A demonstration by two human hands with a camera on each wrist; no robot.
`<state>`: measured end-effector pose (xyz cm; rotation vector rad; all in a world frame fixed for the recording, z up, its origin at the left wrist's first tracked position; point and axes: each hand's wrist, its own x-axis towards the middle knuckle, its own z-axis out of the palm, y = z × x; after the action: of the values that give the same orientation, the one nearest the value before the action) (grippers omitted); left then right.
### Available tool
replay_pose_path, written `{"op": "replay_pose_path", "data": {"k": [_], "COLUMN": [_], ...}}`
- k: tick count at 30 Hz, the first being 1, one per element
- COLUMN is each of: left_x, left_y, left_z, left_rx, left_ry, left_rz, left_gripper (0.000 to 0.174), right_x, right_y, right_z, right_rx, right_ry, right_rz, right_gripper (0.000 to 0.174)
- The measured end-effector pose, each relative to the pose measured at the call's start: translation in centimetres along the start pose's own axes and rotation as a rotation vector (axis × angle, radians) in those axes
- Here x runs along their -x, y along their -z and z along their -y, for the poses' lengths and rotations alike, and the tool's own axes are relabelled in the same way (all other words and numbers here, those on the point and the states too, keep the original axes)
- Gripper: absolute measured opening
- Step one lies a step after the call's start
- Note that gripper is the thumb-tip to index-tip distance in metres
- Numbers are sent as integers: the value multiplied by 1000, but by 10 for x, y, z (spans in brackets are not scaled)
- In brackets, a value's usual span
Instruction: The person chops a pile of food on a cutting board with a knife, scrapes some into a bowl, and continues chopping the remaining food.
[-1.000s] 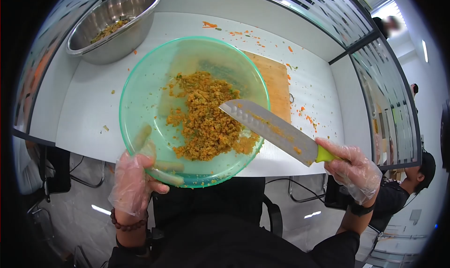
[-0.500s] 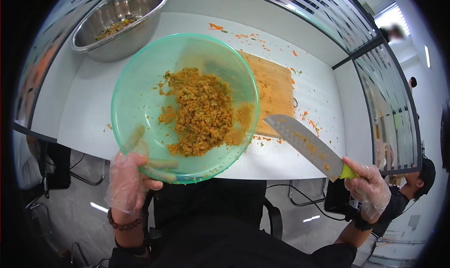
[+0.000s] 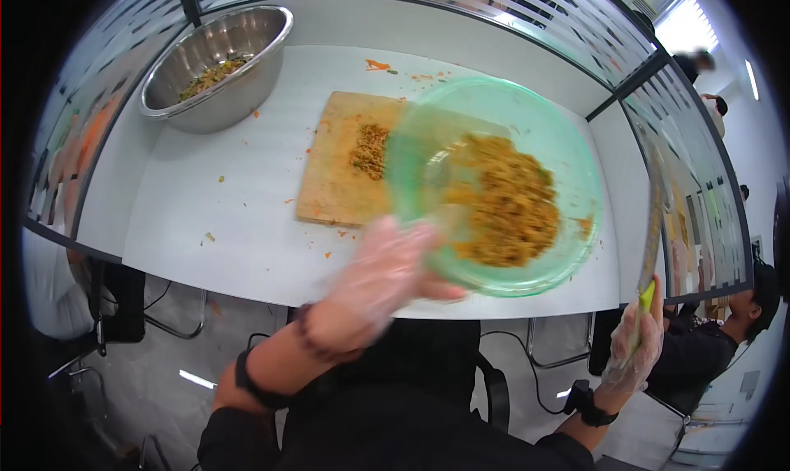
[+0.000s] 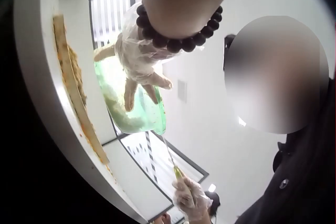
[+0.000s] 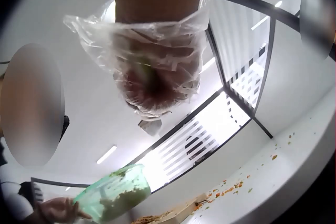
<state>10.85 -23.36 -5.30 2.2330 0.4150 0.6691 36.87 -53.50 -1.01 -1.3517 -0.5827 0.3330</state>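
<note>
A translucent green bowl holding a heap of orange-brown chopped food hangs tilted over the right part of the table. My gloved left hand grips its near-left rim; in the left wrist view the fingers spread along the bowl's outside. Under the bowl's left edge is a wooden cutting board with a small pile of chopped food; the bowl hides the board's right part. At the far right my gloved right hand holds a kitchen knife by its green handle, blade pointing up and away.
A steel bowl with more chopped food stands at the back left. Orange and green scraps are scattered on the white table. Partitions enclose the back and sides. A person is at the far right.
The green bowl has swung right with my left hand, uncovering the board's left part and the pile there. My right hand has moved slightly right and lower, turning the knife from slanting left to upright.
</note>
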Motion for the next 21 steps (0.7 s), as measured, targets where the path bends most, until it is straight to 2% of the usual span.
{"op": "replay_pose_path", "data": {"k": [1, 2, 4, 6, 8, 9, 10, 12, 13, 16, 18, 19, 21], "left_x": [-22, -49, -92, -123, -151, -150, -145, -124, -111, -73, -56, -51, -56], "left_y": [-16, -29, -92, -138, -135, -157, -160, -128, -108, -37, 11, 35, 71], "left_z": [-5, -15, -15, -21, -49, -37, -37, -56, -57, -42, -29, -16, 14], "left_rx": [-243, -178, 432, 1159, 1503, 1436, 1419, 1356, 1286, 956, 809, 720, 532], "left_ry": [-230, -166, -19, 284, 732, 480, 419, 516, 510, 237, 309, 280, 217], "left_rz": [-24, 78, 98, 25, 61, 49, 74, 261, 352, 515, 408, 285, -13], "left_gripper": [46, 45, 47, 50, 50, 50, 49, 48, 48, 43, 35, 33, 29], "right_x": [4, 7, 11, 13, 13, 13, 10, 8, 7, -7, -19, -30, -58], "right_y": [-3, -5, -6, -3, -1, -4, -6, -16, -26, -37, -75, -82, -108], "right_z": [0, 1, 1, 3, 2, 4, 3, 1, 0, -12, -8, -5, -10], "right_rx": [-50, -99, -100, -79, -29, 0, 31, 82, 120, 182, 246, 298, 840], "right_ry": [20, 38, 75, 104, 94, 85, 67, 23, 17, -89, -181, -224, 362], "right_rz": [-31, -60, -113, -116, -117, -118, -110, -106, -117, 7, -6, 107, 333], "right_gripper": [69, 69, 67, 68, 69, 70, 70, 71, 66, 56, 48, 45, 39]}}
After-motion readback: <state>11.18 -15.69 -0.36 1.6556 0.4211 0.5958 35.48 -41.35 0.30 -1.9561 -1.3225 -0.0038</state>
